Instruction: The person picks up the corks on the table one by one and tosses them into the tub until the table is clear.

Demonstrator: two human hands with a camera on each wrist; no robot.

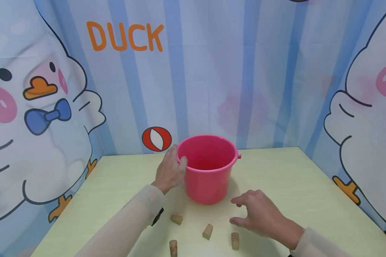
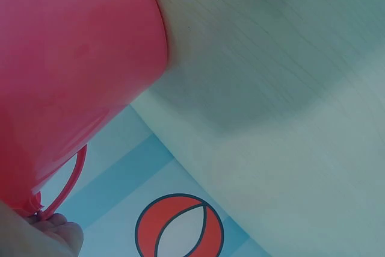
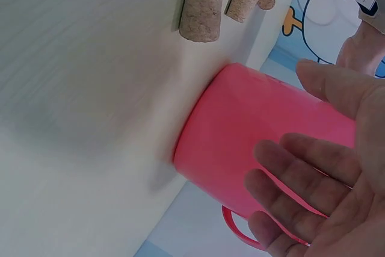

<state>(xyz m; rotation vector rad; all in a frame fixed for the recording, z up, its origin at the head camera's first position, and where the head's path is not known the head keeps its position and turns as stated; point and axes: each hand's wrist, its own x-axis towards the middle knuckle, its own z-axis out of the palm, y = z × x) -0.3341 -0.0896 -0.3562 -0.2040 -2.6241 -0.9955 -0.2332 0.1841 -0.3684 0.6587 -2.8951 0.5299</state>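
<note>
Sleeves: two, pale [image 1: 125,225], entering along the lower edge of the head view; one black strap [image 1: 157,216] at the left wrist.
Corks: we count four, lying on their sides, each apart from the next. Front cork [image 1: 173,248], partly cut off by the frame; left cork [image 1: 177,219], nearer the bucket; middle cork [image 1: 207,232]; right cork [image 1: 235,241], near the right thumb.
Bucket: one pink bucket [image 1: 207,185], upright beyond the corks, toward the back of the table [image 1: 276,171].
Handle: we see one curved handle [image 3: 237,228], on the bucket's far side.
Left hand [image 1: 171,169]: grips the bucket's left rim; its fingers are by one handle end, and we cannot tell whether they touch it.
Right hand [image 1: 260,214]: released, palm bare, fingers spread and loosely bent, near the bucket's right side, apart from it.
Backdrop: one blue-striped cloth [image 1: 206,71]. On it we count two large ducks [image 1: 61,150], one word, "DUCK" [image 1: 127,42], and one red-and-white ball [image 1: 157,139].
</note>
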